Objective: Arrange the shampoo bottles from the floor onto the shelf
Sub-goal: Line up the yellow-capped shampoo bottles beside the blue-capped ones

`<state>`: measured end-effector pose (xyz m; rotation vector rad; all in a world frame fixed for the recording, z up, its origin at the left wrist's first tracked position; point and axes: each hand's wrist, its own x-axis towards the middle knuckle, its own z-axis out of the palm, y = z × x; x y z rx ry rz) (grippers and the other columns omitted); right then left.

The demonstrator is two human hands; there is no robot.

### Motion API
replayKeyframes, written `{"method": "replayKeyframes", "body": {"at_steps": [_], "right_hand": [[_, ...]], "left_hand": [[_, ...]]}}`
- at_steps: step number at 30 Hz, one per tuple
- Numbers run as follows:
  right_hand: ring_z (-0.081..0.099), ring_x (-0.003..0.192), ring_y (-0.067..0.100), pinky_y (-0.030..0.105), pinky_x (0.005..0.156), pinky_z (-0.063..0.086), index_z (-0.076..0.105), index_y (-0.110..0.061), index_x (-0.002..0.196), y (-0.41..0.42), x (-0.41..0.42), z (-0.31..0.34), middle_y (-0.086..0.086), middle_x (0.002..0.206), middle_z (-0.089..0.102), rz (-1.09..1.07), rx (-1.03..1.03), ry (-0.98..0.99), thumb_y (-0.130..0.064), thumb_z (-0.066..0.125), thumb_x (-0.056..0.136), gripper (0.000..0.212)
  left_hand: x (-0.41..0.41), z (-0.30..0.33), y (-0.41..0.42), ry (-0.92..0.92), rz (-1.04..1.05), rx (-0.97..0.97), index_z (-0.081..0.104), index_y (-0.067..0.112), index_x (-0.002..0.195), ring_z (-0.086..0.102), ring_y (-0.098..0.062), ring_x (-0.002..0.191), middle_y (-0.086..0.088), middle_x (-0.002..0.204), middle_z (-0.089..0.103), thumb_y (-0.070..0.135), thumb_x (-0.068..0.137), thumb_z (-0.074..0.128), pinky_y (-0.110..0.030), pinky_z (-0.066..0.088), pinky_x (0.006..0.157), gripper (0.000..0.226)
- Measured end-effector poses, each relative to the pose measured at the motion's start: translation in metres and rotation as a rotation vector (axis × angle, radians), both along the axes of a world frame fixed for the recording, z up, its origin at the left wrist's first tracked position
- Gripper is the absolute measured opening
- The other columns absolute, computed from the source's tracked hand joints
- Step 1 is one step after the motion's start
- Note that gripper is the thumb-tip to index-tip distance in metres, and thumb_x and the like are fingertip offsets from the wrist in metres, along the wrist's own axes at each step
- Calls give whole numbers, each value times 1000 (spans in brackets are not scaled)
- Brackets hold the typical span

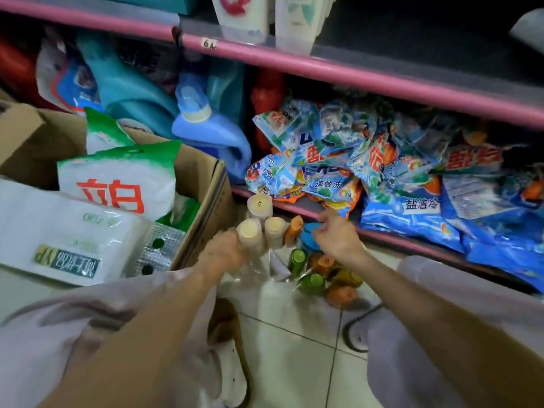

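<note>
Several shampoo bottles stand on the tiled floor below the shelf. Three have cream caps, others orange caps and green caps. My left hand grips the nearest cream-capped bottle around its body. My right hand hovers over a blue-capped bottle, fingers curled and pinching at its top. The pink-edged shelf above holds two white bottles.
An open cardboard box with detergent bags stands at the left, close to the bottles. The bottom shelf holds a blue jug and piled detergent sachets. My knees and slippers flank the bare floor tiles.
</note>
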<state>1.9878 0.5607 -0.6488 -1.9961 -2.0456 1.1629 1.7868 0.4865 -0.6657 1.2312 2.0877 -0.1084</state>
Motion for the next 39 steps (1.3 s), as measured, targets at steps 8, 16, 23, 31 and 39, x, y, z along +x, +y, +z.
{"method": "replayKeyframes", "body": {"at_steps": [8,16,23,31,39], "right_hand": [[43,126,33,43,98,43,45,-13,130,4,-45,-39,12,139,43,319,101,-154,-20,50,93,38],[39,124,32,43,100,39,37,-19,139,11,-74,-79,8,141,39,455,153,-235,-14,53,91,51],[44,121,29,42,100,41,42,-21,138,18,-77,-99,8,134,44,543,262,-315,-19,59,90,51],[50,118,31,40,88,47,44,-16,131,10,-65,-87,10,132,48,532,241,-340,-16,58,89,45],[58,109,33,35,88,47,56,-13,124,7,-31,-1,15,122,60,99,321,-9,-31,65,85,44]], "left_hand": [[8,-57,-29,-42,129,30,35,18,134,45,-33,120,-10,133,40,23,84,65,-41,36,104,59],[8,-77,-20,109,23,67,34,14,136,47,-25,120,-11,136,40,7,89,57,-37,44,100,53],[6,-91,-19,196,15,7,37,10,132,54,-27,114,-13,129,50,4,93,52,-37,48,96,42],[4,-72,-23,214,15,-38,43,6,128,57,-29,113,-15,126,54,19,92,57,-35,50,94,40],[0,24,-32,141,140,179,61,11,93,65,-27,89,-10,98,67,30,78,69,-33,54,72,26]]}}
